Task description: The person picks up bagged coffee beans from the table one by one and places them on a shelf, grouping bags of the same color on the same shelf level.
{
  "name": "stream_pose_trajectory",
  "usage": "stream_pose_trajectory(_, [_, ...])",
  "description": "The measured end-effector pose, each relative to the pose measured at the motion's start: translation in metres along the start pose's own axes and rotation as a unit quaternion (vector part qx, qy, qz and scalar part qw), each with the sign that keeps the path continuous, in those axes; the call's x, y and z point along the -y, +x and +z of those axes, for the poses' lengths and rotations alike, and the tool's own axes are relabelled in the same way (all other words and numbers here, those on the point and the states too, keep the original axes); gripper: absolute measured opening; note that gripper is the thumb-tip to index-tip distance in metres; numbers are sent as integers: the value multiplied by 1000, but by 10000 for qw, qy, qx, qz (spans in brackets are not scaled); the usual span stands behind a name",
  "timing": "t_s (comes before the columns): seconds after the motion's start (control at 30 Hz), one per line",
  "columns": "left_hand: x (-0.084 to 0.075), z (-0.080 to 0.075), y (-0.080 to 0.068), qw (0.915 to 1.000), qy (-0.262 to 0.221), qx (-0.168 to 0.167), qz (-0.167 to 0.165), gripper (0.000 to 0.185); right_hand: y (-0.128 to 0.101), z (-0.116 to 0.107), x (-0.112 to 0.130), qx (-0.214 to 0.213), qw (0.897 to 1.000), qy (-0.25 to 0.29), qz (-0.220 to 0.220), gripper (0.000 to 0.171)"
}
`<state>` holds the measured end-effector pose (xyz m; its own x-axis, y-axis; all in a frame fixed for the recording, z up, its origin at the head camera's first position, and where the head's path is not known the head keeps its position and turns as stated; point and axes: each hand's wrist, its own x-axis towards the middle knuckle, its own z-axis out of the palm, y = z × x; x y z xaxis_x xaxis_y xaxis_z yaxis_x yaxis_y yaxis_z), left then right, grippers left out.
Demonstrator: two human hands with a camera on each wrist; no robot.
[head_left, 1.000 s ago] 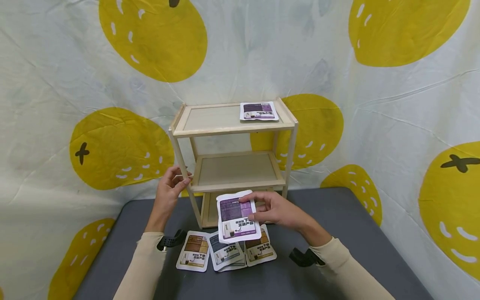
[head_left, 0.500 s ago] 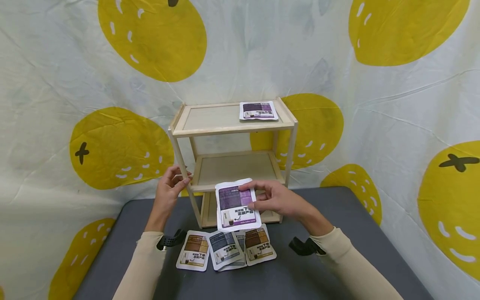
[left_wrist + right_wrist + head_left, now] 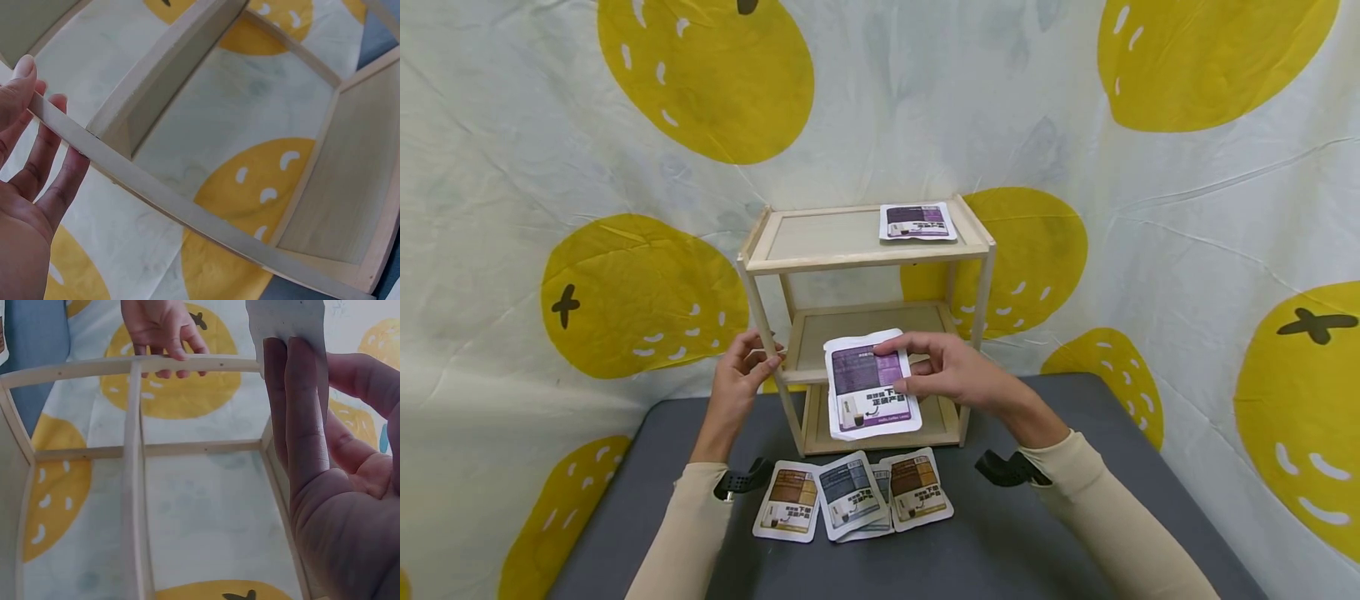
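Head view shows the right hand [image 3: 951, 379] pinching a purple sachet [image 3: 868, 387] by its right edge, thumb on the printed front and fingers stretched long behind it; the right wrist view shows those fingers flat against the plain white back. It's held up in front of the middle tier of the small wooden shelf [image 3: 865, 321]. The sachet is a flat white-bordered packet with a purple panel and a cup picture low down. Left hand [image 3: 741, 371] has loosely spread fingers touching the shelf's front left post. Another purple sachet [image 3: 917, 222] lies on top, and three more sachets [image 3: 850, 496] sit on the grey table [image 3: 1037, 550].
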<state>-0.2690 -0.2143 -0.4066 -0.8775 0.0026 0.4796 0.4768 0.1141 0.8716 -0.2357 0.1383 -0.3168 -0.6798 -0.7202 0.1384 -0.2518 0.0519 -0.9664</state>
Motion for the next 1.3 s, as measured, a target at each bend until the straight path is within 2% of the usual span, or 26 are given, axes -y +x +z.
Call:
stream_pose_trajectory(0.67, [2, -1, 0, 9999, -105, 55, 29, 38, 9, -20, 47, -237, 9982, -350, -425, 52])
stream_pose_trajectory(1.07, [2, -1, 1, 9998, -202, 57, 7, 38, 16, -37, 84, -626, 9947, -545, -607, 51])
stream_pose_trajectory(1.3, [2, -1, 3, 9999, -154, 49, 21, 39, 24, -43, 97, -676, 9937, -669, -600, 49])
